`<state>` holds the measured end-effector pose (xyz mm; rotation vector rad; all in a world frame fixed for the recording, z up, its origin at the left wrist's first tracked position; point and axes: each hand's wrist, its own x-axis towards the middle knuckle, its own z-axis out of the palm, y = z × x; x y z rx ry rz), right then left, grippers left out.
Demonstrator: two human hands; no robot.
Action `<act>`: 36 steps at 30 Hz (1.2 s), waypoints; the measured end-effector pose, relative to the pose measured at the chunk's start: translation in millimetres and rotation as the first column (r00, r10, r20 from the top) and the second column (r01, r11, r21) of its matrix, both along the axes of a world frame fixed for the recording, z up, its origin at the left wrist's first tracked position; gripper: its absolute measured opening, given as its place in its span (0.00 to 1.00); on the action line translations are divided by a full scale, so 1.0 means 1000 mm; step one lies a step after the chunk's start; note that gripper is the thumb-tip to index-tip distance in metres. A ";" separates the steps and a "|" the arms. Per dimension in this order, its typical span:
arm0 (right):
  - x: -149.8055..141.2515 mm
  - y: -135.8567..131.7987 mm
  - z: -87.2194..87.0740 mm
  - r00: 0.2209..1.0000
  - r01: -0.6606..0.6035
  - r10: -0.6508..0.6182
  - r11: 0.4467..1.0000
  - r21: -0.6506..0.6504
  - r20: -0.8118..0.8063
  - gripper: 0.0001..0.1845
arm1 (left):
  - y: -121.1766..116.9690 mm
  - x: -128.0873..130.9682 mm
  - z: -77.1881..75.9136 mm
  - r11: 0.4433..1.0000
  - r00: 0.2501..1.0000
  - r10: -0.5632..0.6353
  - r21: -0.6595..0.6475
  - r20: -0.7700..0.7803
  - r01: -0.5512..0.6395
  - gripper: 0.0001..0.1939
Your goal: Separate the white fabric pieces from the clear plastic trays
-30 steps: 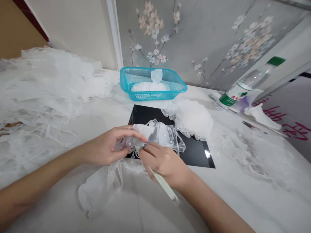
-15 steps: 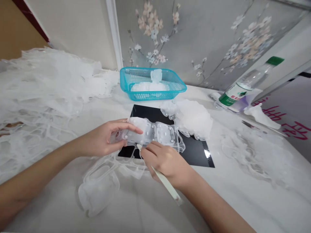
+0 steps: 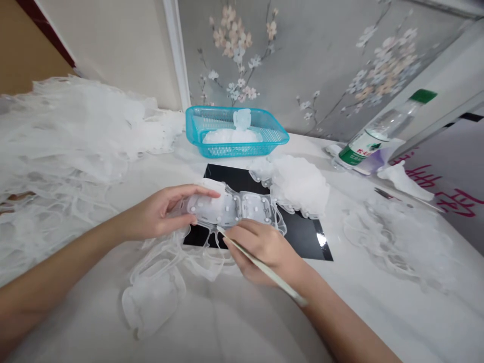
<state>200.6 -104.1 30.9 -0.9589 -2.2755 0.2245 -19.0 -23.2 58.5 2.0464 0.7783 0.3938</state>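
My left hand (image 3: 166,212) pinches the left end of a translucent white moulded strip (image 3: 234,209) with small round studs, held over a black mat (image 3: 302,232). Just below the strip, my right hand (image 3: 264,247) grips a thin pale stick tool (image 3: 264,269) like a pen, its tip touching the strip's lower edge. More of the same thin white material (image 3: 155,297) trails down from the strip towards me on the white table (image 3: 378,312).
A blue mesh basket (image 3: 272,133) with white pieces stands behind the mat. A heap of white pieces (image 3: 298,184) lies on the mat's far right corner. Large piles of white trimmings (image 3: 64,141) fill the left. A green-capped bottle (image 3: 381,131) leans at the right, trimmings (image 3: 393,237) nearby.
My left hand has turned the strip flatter and shifted it slightly up. My right hand has tilted the stick so its rear end swings to the right.
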 end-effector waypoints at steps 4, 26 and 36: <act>0.000 -0.008 0.006 0.886 0.117 -0.129 0.992 -0.053 -0.446 0.03 | 0.002 0.001 -0.003 0.983 0.997 0.067 -0.172 0.029 -0.061 0.24; -0.013 0.000 -0.022 0.952 0.258 -0.232 0.959 0.119 -0.198 0.08 | -0.025 0.022 -0.011 0.952 0.989 0.113 -0.294 0.095 -0.080 0.24; -0.013 -0.003 -0.021 0.954 0.290 -0.263 0.932 0.216 -0.144 0.07 | -0.028 0.024 -0.012 0.907 0.967 0.205 -0.400 0.151 -0.130 0.19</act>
